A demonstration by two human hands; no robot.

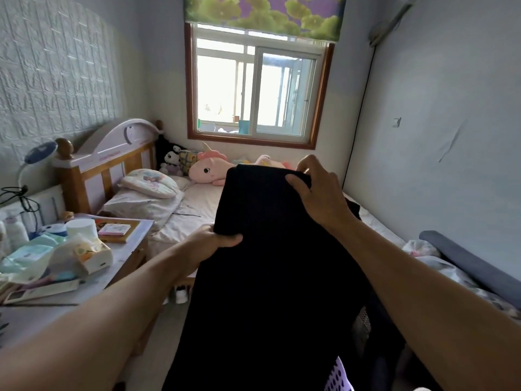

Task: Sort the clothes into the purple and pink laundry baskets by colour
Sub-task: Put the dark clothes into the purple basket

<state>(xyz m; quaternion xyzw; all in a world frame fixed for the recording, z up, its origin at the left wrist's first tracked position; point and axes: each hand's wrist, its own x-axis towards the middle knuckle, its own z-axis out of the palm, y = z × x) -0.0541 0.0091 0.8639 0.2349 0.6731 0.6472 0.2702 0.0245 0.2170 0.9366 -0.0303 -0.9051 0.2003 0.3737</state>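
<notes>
Both hands clamp black garment (270,263) mid-frame: left hand (217,241) grips side edge, right hand (313,190) pinches top, probably to judge colour; purple basket (339,376) bottom centre

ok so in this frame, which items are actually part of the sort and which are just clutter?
Part of the job:
- black garment, gripped by left hand and right hand
- purple basket, only a sliver showing at the bottom edge

Just lying about:
- pink unicorn plush
- pillow
- tissue box on the side table
- desk fan
</notes>
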